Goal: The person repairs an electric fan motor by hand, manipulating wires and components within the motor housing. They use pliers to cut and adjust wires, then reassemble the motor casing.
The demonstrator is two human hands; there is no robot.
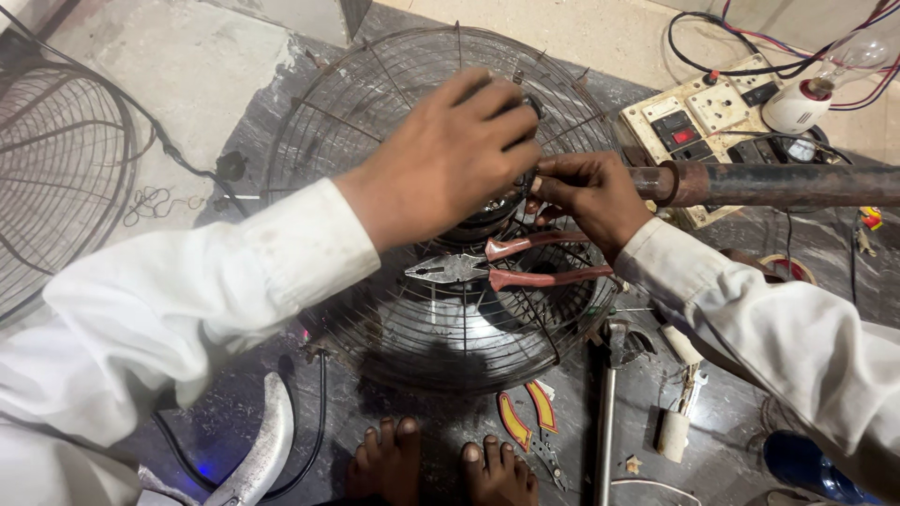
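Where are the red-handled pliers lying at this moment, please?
In the head view, the pliers lie on the wire fan guard near the centre, just below both hands.

Beside me lie red-handled pliers point(528, 417), a socket board point(698, 122), a bulb point(848, 61), and another wire grille point(56, 178).

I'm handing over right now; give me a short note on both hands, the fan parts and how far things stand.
Left hand: palm down on the motor hub of the wire fan guard, gripping it.
Right hand: fingertips pinched at the hub's side; what they hold is hidden.
Pliers: loose on the guard.
Done: guard lies flat on the floor.
Left: hub still on the guard.
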